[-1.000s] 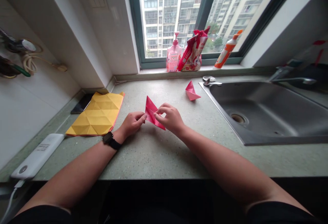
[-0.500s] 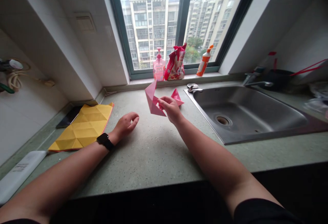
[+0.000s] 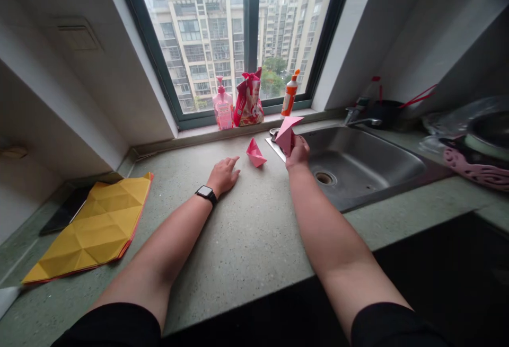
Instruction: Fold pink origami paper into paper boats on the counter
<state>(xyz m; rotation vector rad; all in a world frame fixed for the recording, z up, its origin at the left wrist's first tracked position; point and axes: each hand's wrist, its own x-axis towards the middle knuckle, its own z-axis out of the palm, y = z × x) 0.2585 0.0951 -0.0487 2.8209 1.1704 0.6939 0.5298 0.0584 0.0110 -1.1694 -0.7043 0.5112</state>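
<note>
A pink folded paper piece (image 3: 287,131) is in the grip of my right hand (image 3: 299,152), raised by the left edge of the sink. Its lower part is hidden by my fingers. A smaller pink paper boat (image 3: 256,155) rests on the counter between my two hands. Just to its left is my left hand (image 3: 224,175), low over the counter, holding nothing, fingers stretched toward the boat but apart from it. A black watch (image 3: 205,192) is on my left wrist.
Creased yellow paper sheets (image 3: 95,217) lie on the left of the counter (image 3: 238,246), partly over a dark flat object (image 3: 66,210). The steel sink (image 3: 358,151) is at right. A pump bottle (image 3: 223,107), a red bag (image 3: 248,100) and an orange bottle (image 3: 289,95) line the sill.
My right hand has carried the folded paper right, toward the sink. My left hand has moved right and forward, its curled fingers now extended near the boat. The view has turned right.
</note>
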